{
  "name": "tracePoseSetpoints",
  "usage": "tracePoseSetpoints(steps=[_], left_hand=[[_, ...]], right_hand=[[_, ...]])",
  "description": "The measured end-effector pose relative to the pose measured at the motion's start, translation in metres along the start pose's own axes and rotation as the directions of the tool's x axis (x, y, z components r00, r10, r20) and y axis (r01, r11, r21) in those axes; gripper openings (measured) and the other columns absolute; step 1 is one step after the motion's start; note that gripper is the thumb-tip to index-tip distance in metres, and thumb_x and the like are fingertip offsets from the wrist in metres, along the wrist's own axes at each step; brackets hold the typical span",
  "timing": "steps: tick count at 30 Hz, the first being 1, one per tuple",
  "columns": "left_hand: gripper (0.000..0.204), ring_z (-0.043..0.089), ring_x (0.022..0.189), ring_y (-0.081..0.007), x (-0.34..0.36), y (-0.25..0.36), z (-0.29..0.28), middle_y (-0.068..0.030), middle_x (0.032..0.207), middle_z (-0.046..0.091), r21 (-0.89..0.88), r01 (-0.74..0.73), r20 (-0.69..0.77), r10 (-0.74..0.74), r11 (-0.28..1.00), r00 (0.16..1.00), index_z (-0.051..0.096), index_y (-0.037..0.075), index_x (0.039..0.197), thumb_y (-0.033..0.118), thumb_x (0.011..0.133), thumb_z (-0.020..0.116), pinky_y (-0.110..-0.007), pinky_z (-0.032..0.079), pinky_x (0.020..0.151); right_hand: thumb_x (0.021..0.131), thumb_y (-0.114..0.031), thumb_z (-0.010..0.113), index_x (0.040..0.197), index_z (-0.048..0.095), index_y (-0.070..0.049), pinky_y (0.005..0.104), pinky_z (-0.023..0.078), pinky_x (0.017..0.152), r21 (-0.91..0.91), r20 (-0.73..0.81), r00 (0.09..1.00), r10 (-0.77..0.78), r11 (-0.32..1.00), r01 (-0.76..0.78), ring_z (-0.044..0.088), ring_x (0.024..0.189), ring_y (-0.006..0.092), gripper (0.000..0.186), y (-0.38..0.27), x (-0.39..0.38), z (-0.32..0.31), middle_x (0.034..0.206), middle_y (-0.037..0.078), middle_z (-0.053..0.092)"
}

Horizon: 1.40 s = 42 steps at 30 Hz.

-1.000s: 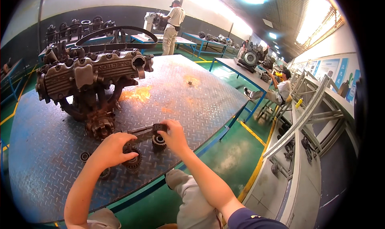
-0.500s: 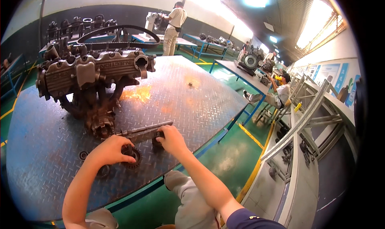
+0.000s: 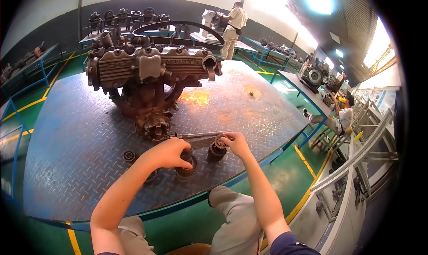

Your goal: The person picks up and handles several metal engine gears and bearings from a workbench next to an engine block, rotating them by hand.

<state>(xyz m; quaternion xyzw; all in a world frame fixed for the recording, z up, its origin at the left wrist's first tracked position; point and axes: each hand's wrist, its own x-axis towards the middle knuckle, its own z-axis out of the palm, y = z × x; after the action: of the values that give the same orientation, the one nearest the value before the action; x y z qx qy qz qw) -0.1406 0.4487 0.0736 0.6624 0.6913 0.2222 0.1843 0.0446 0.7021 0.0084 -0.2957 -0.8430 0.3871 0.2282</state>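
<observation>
My left hand (image 3: 168,153) curls its fingers and thumb round a dark gear part (image 3: 186,168) near the table's front edge; the palm hides much of it. To its right, my right hand (image 3: 237,144) pinches a small toothed gear (image 3: 220,142) between thumb and fingers. Directly below that gear is a dark gear cluster (image 3: 216,154) on the table; I cannot tell whether the two touch. Behind both hands lies a long metal shaft (image 3: 200,135). A small round bearing (image 3: 129,156) rests left of my left hand, and another dark ring is partly hidden under my forearm.
A large brown engine (image 3: 151,67) with a belt (image 3: 178,24) over it stands on the diamond-plate table (image 3: 80,165). A person (image 3: 234,29) stands at a back bench; another person (image 3: 345,116) sits at the right. Metal frames (image 3: 356,165) line the right side.
The view has swung left, shifting the scene rightward. My right hand now pinches the small gear at the top of the cluster, where its fingers were wrapped round a dark part. My left hand keeps its grip.
</observation>
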Motion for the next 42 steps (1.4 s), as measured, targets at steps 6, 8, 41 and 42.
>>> tracePoseSetpoints(steps=[6,8,41,42], left_hand=[[0.057,0.062,0.105,-0.0341,-0.002,-0.007,0.005,-0.0210,0.108,0.068,-0.002,-0.043,-0.060,0.043,0.999,0.997,0.069,0.000,0.114,0.037,0.073,0.083,-0.040,0.049,0.093],[0.057,0.062,0.105,-0.0341,-0.001,0.000,0.002,-0.0211,0.107,0.068,-0.026,-0.021,-0.029,0.021,0.999,0.999,0.069,0.000,0.114,0.037,0.073,0.083,-0.040,0.049,0.093],[0.063,0.067,0.099,-0.0338,-0.011,-0.005,-0.003,-0.0197,0.105,0.070,0.062,-0.057,-0.016,0.058,0.996,0.998,0.066,-0.002,0.115,0.038,0.069,0.082,-0.040,0.053,0.086],[0.064,0.067,0.099,-0.0343,-0.013,-0.007,-0.004,-0.0193,0.105,0.070,0.056,-0.089,-0.031,0.091,0.994,0.995,0.065,-0.002,0.116,0.038,0.068,0.083,-0.039,0.053,0.086]], right_hand=[[0.093,-0.021,0.068,0.113,0.070,0.000,0.0370,0.052,0.088,-0.065,0.021,0.998,-0.056,0.996,0.058,0.068,0.096,0.0276,0.030,0.022,0.013,0.009,0.105,0.018,0.071],[0.093,-0.023,0.067,0.115,0.067,0.000,0.0378,0.050,0.091,-0.089,0.008,0.998,-0.063,0.994,0.063,0.066,0.101,0.0298,0.032,0.028,0.010,0.013,0.109,0.020,0.069],[0.070,-0.019,0.088,0.132,0.057,0.000,0.0377,0.049,0.099,-0.195,0.161,0.983,-0.089,0.973,0.120,0.064,0.113,0.0302,0.072,-0.022,-0.023,0.009,0.119,0.020,0.068],[0.069,-0.020,0.088,0.132,0.057,0.000,0.0380,0.049,0.100,-0.204,0.169,0.983,-0.072,0.973,0.106,0.064,0.114,0.0310,0.073,-0.026,-0.025,0.008,0.120,0.020,0.067]])
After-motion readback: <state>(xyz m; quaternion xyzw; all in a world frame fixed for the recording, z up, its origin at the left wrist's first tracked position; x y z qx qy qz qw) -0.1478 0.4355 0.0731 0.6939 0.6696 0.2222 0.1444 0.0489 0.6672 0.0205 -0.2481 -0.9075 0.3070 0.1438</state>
